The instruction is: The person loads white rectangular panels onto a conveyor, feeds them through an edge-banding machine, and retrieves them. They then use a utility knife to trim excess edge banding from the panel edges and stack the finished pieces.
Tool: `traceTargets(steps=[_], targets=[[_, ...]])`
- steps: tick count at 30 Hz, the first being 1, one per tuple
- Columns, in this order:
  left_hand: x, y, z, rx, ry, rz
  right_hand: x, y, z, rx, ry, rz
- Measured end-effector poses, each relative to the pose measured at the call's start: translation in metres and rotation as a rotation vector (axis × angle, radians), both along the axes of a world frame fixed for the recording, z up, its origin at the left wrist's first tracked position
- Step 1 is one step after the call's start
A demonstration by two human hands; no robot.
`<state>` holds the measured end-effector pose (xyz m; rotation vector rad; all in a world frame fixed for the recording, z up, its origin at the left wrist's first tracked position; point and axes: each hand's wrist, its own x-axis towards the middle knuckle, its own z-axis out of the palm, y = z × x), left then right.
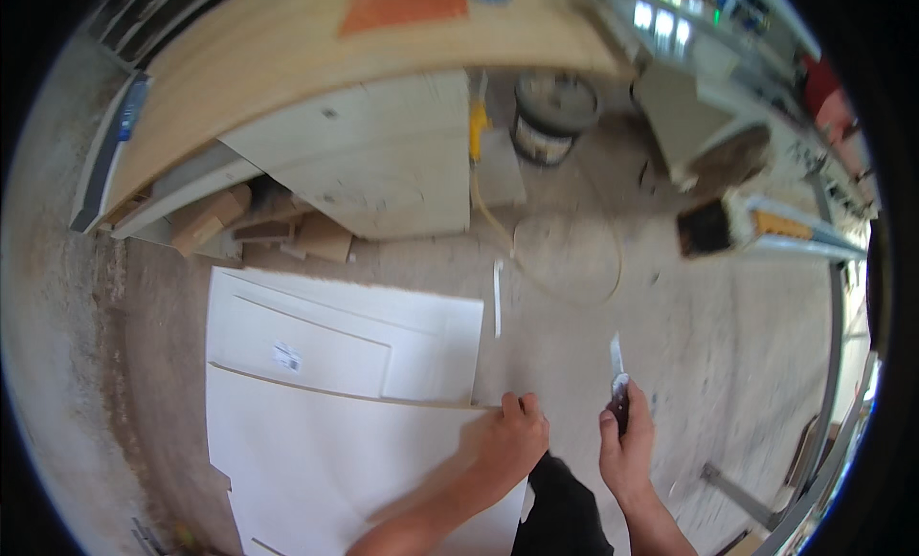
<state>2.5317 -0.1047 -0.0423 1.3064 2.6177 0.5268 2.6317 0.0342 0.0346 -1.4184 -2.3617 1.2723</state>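
Note:
My left hand (520, 433) is curled over the far right corner of a plain white panel (316, 451), its fingers gripping the edge. Beneath and beyond that panel lies a second white sheet (436, 353) with creased or grooved lines, carrying a small printed label (286, 356). To the right, my right hand (627, 446) is closed round the dark and silver handle of a utility knife (621, 403). Its blade points away from me, clear of the panel. A thin white strip (497, 300) lies on the floor beyond my left hand.
A wooden workbench (287, 87) spans the far side, with cardboard pieces (321, 238) under it. A dark lidded bucket (550, 121) stands beside it, and a yellowish hose (565, 293) loops over the concrete floor (713, 365). Metal framing (833, 355) runs along the right.

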Motion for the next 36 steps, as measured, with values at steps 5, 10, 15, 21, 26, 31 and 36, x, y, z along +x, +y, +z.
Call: traceTargets(steps=[5,10,15,21,26,31,36], targets=[[0.005,0.007,-0.003,-0.014,0.205,0.148,-0.129,-0.002,0.083,0.310,0.384,0.440],[-0.004,0.011,-0.016,-0.044,0.253,0.201,-0.318,0.033,0.081,0.587,0.503,0.620],[-0.024,0.004,-0.014,0.084,0.087,0.229,-0.519,0.106,0.081,0.908,0.161,0.647],[-0.100,-0.060,-0.013,0.361,0.031,0.602,-0.391,0.089,0.064,0.631,0.668,0.726],[-0.149,-0.292,-0.012,-0.068,0.145,1.254,-0.079,0.001,-0.013,-0.070,-0.203,0.577],[-0.127,-0.474,-0.002,-0.501,-0.111,1.466,0.070,-0.099,-0.049,-0.579,-0.160,0.427],[-0.109,-0.501,-0.011,-0.530,-0.063,1.103,0.078,-0.134,-0.080,-0.839,0.002,-0.026]])
